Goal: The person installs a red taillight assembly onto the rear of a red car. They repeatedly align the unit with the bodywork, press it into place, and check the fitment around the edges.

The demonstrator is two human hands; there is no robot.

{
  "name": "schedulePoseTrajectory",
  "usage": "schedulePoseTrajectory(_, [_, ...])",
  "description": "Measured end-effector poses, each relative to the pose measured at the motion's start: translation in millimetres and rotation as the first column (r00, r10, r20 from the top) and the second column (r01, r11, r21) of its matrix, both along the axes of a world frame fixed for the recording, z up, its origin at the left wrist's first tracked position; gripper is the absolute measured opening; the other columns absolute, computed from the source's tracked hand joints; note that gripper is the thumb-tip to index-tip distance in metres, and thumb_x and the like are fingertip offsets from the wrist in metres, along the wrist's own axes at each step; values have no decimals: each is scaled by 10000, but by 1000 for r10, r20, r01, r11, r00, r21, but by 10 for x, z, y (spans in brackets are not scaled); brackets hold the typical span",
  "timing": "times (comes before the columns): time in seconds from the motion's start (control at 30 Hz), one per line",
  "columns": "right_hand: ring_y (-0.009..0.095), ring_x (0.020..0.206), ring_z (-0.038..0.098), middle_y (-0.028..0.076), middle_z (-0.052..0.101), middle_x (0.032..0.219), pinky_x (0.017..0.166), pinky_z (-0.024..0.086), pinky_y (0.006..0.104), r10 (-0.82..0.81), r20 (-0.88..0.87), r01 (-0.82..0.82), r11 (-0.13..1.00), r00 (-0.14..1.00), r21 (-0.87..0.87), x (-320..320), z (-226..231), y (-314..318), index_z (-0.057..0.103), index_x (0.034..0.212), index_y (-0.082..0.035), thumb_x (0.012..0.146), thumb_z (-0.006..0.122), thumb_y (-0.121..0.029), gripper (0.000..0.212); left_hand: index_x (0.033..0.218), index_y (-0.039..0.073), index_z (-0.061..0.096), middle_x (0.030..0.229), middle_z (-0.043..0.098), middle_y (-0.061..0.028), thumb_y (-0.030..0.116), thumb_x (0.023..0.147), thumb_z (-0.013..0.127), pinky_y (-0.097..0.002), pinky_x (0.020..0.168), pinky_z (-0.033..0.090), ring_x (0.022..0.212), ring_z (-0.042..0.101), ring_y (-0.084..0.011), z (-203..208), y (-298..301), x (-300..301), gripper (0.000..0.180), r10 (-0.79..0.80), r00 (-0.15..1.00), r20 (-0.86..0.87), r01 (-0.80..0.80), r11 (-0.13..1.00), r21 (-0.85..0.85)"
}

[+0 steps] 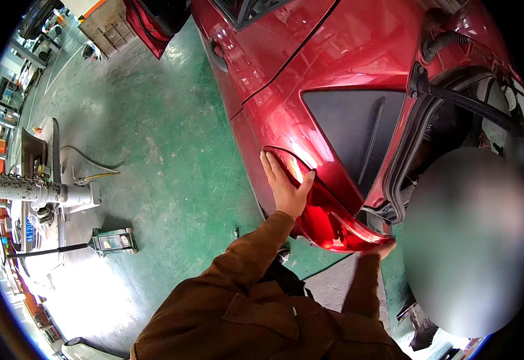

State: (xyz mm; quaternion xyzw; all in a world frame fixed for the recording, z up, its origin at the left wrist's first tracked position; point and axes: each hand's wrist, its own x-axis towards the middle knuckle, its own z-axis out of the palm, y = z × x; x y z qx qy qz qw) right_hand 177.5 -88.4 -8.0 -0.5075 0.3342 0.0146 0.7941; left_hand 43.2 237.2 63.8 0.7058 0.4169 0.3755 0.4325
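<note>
A glossy red tail light (329, 221) sits at the rear corner of the red car (274, 108), its upper tip against the body panel. My left hand (287, 191) lies flat along the light's upper part, fingers stretched out and thumb apart. At the lower end, my right hand (383, 248) holds the light's outer edge; its fingers are partly hidden behind it. Above the light is a dark triangular side panel (358, 129). To the right gapes the rear opening, edged by a black rubber seal (398, 186).
A floor jack (113, 241) with a long handle stands on the green floor (172, 138) at left, near a lift post (52, 192) and a hose (94, 159). A red door (148, 27) stands out at the top. A large blurred patch covers the right side.
</note>
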Motion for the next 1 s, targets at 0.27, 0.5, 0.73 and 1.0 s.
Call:
schedulePoseTrajectory(0.27, [263, 1435, 458, 67, 531, 1549, 1191, 316, 457, 30, 5, -30, 999, 1000, -13, 425, -621, -1539, 489, 1536, -95, 1014, 458, -580, 714, 1615, -94, 97, 1692, 53, -328, 427, 858, 815, -497, 1281, 136, 1581, 97, -464, 24, 8, -20, 1166, 6, 1000, 28, -5, 1000, -22])
schedulePoseTrajectory(0.5, [241, 1241, 548, 77, 607, 1362, 1115, 409, 415, 327, 206, -283, 934, 922, -218, 213, -403, -643, 602, 1358, -47, 1059, 497, -490, 545, 1630, -64, 104, 1704, 82, -290, 354, 916, 771, -448, 1291, 113, 1596, 96, -406, -72, -38, 24, 1062, 16, 999, 30, -17, 1000, 21])
schedulePoseTrajectory(0.73, [292, 1303, 514, 164, 513, 1457, 1138, 380, 429, 607, 20, -502, 675, 794, -541, 109, 50, -579, 432, 1497, 10, 1052, 561, -394, 615, 1638, -58, 100, 1718, 83, -272, 299, 969, 703, -474, 1287, 125, 1601, 101, -403, -427, -846, -391, 969, 22, 992, 121, -20, 1000, -18])
schedulePoseTrajectory(1.0, [478, 1377, 420, 304, 459, 1481, 1174, 310, 558, 997, -47, 33, -50, 67, -998, 722, 1066, -124, 380, 1523, 57, 818, 848, -377, 951, 1614, -67, 231, 1682, 230, -286, 280, 1026, 601, -473, 1279, 148, 1578, 201, -412, -595, -1959, 63, 776, 430, 868, 248, -392, 901, -186])
